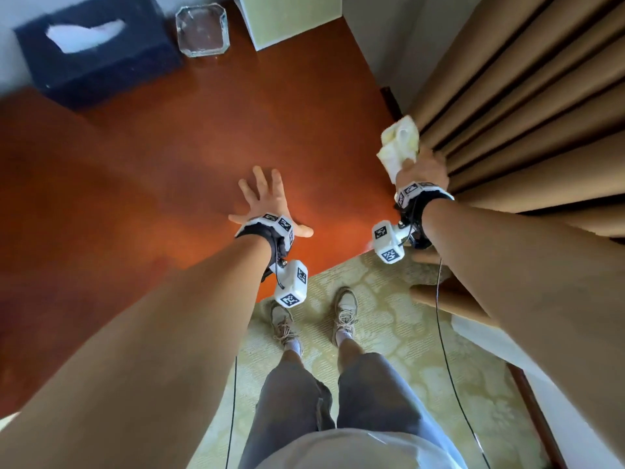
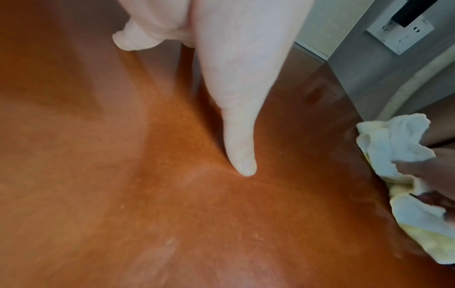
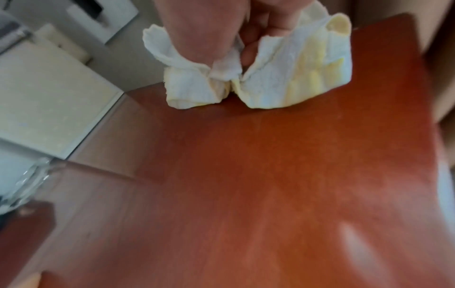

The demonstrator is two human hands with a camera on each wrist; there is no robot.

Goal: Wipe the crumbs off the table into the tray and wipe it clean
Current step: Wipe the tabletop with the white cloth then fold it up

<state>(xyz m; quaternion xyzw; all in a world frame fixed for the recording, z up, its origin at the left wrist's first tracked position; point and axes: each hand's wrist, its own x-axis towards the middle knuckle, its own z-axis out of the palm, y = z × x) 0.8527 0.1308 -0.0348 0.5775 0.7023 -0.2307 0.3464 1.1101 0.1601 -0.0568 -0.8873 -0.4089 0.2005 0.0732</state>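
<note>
1. Two hands work at the table (image 1: pixel 189 137); we judge wiping underway.
2. Our tray (image 1: pixel 202 30) sits at the table's far side.
3. Our left hand (image 1: pixel 267 201) lies flat, fingers spread, on the table.
4. Our right hand (image 1: pixel 424 170) clamps the cloth (image 1: pixel 399 143) at the table's right edge; next we sweep trayward.

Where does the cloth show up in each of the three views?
Head: cloth right of centre, gripped by the right hand at the table's right edge.
Left wrist: far right edge.
Right wrist: top centre, bunched under the fingers.
Shared landmark: the red-brown table.
</note>
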